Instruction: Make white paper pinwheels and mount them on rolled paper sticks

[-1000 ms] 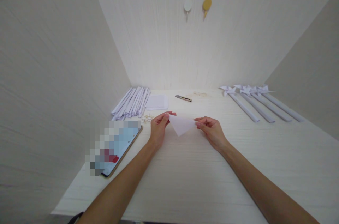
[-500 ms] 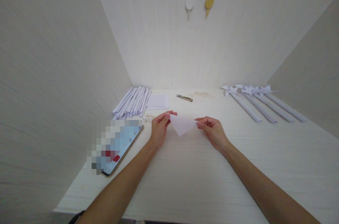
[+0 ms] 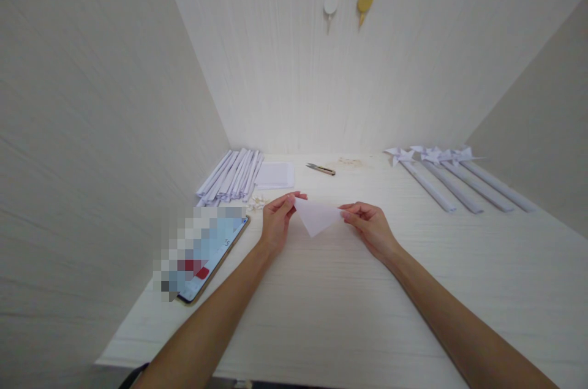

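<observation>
A white sheet of paper [image 3: 315,217], triangular in outline with one corner pointing down toward me, is stretched between my hands. My left hand [image 3: 277,220] pinches its left corner between thumb and fingers. The right corner is pinched by my right hand [image 3: 367,225]. Behind the left hand lies a stack of white paper squares [image 3: 275,174]. Small pale bits [image 3: 258,203] are scattered just beside that hand. Thread snips [image 3: 320,169] rest on the table beyond the paper.
Rolled white paper sticks [image 3: 232,176] are piled at the back left. A phone [image 3: 214,260], partly pixelated, lies in front of them. Several paper pinwheels on sticks [image 3: 452,181] lie at the back right. Two hooks, one white [image 3: 330,4] and one gold [image 3: 365,2], are on the back wall.
The view has shifted very slightly. Both hands keep the same pinch on the paper, and nothing else has visibly moved.
</observation>
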`<state>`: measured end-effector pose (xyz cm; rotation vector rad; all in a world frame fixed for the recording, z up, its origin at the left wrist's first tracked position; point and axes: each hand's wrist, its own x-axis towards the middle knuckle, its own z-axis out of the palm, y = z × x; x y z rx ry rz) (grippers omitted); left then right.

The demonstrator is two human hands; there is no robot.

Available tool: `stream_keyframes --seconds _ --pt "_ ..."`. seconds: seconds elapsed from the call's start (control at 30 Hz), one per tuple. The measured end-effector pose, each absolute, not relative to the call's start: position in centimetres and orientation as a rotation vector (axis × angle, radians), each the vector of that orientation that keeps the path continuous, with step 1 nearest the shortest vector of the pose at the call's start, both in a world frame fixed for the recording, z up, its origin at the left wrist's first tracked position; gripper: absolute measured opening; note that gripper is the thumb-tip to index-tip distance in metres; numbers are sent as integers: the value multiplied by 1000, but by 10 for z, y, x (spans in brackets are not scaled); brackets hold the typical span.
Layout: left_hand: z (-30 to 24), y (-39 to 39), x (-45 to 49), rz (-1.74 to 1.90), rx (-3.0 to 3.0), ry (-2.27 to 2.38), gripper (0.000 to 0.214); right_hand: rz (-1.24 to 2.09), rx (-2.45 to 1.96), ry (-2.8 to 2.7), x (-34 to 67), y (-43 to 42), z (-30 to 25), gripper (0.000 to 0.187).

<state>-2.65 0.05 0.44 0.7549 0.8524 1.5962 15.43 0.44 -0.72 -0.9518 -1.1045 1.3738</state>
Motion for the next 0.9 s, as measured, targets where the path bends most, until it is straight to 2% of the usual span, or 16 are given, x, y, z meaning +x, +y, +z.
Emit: stream_keyframes --seconds 0.9 --pt "6 1 -30 1594 768 819 16 1433 -976 -1053 154 4 -4 15"
